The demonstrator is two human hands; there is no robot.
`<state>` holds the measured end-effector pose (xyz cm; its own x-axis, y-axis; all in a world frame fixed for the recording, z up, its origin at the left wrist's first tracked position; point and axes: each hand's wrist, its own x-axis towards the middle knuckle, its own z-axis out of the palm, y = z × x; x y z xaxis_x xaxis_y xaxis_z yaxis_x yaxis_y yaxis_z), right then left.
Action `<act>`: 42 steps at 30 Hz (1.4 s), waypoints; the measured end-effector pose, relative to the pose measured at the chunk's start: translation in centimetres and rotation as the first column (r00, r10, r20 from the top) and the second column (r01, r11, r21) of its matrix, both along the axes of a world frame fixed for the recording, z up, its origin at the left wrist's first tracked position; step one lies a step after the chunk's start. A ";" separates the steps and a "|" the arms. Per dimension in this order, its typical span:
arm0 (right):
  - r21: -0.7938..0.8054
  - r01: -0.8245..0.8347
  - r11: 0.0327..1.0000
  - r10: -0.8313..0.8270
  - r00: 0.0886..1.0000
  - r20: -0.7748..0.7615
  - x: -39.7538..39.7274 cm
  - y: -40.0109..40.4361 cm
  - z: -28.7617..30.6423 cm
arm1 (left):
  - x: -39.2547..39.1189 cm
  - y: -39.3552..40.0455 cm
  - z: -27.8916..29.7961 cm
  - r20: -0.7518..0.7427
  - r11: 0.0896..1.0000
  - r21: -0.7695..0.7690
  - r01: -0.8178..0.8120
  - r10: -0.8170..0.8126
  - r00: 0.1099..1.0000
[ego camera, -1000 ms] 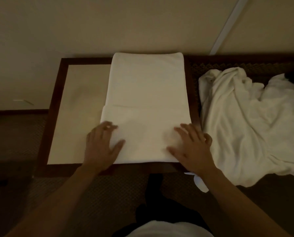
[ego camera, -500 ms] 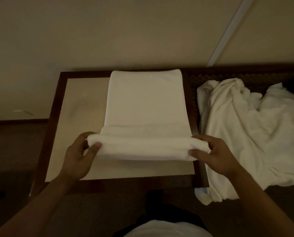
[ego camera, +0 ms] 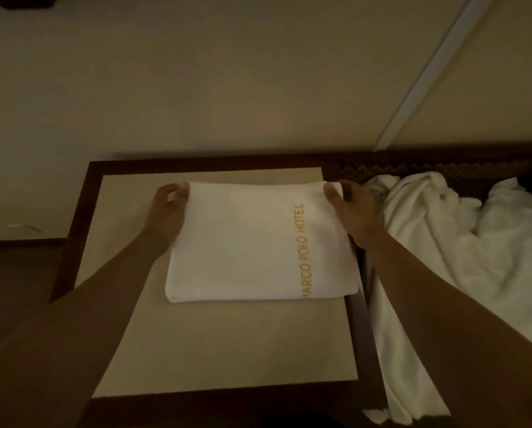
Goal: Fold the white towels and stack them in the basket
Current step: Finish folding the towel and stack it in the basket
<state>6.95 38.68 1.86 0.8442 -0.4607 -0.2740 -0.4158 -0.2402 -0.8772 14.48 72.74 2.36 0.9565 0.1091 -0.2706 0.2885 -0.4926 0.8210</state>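
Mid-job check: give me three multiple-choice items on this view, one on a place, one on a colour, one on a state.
1. The unfolded towels lie where?
A. right of the table
B. on the folded towel
C. left of the table

2. Lettering on the folded towel is
A. blue
B. gold
C. black

3. The hands are
A. flat on the table
B. raised, empty
C. pinching the towel's far corners

Key: 1 A, heap spills past the table's right edge. 2 B, gold hotel name. 3 C, left hand and right hand each grip a corner.

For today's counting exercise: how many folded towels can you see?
1: the folded towel on the table, both hands at its far corners. The crumpled white pile beside it may hide more.
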 end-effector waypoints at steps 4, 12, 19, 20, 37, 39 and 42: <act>-0.085 -0.013 0.996 0.008 0.998 -0.063 1.7 -0.3 -3.3 | 1.2 -0.6 -3.0 -0.012 0.997 0.053 0.049 -0.048 0.999; -0.124 0.076 0.989 -0.101 0.972 -0.212 -1.8 1.4 -3.0 | -0.4 0.1 -1.4 0.066 0.930 0.354 0.100 -0.131 0.989; 0.268 0.189 0.945 -0.075 0.920 -0.384 -13.8 11.2 0.0 | -15.3 5.3 -0.9 0.341 0.941 0.334 0.055 -0.175 0.924; 0.289 0.124 0.949 0.039 0.865 -0.500 -15.1 12.2 0.7 | -16.3 6.1 -1.3 0.254 0.971 0.239 -0.016 -0.046 0.966; -0.093 -0.196 0.976 0.129 0.867 -0.481 -11.1 21.7 0.0 | -14.5 15.1 -0.5 -0.495 0.917 -0.398 -0.036 -0.182 0.850; -0.030 -0.189 0.981 0.159 0.890 -0.428 -11.7 21.9 0.5 | -14.2 15.0 -0.8 -0.486 0.940 -0.341 -0.030 -0.149 0.861; -0.084 -0.097 0.992 0.056 0.915 -0.399 -13.3 22.7 0.7 | -14.6 14.9 -1.2 -0.417 0.964 -0.265 -0.007 -0.108 0.902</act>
<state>-6.35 61.42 2.58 0.7101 -0.4417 -0.5483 -0.7003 -0.3624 -0.6150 -0.16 87.68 1.12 0.7459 -0.0635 -0.6631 0.6176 -0.3072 0.7241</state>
